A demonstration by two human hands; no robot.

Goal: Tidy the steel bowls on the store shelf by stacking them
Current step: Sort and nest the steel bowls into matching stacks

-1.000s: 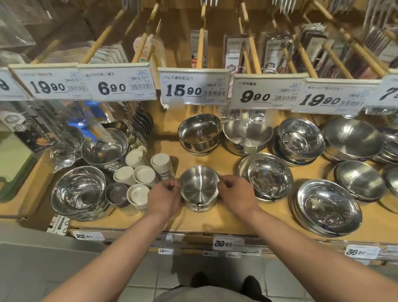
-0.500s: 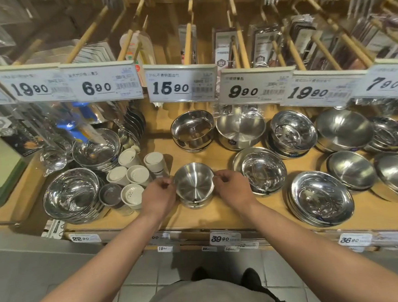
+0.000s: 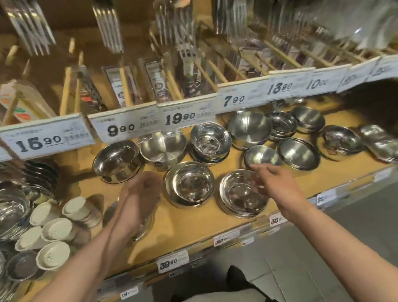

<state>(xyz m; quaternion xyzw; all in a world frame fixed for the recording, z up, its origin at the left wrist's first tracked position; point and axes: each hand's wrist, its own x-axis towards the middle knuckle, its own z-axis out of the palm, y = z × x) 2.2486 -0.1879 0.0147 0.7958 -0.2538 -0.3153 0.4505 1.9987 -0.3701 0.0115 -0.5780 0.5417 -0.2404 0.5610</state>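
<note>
While several bowls near the 19.90 price tag [image 3: 187,116] already sit nested, single bowls right of it remain, and both hands [image 3: 138,196] [image 3: 275,184] hover empty, fingers loosely apart.

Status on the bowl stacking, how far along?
Done: several nested stacks stand on the shelf, such as the one under the 19.90 tag and the front stack. In hand: nothing; the left hand hangs over a small bowl that it mostly hides, and the right hand reaches open above the front stack. Left: single bowls and behind it look unstacked.
</note>
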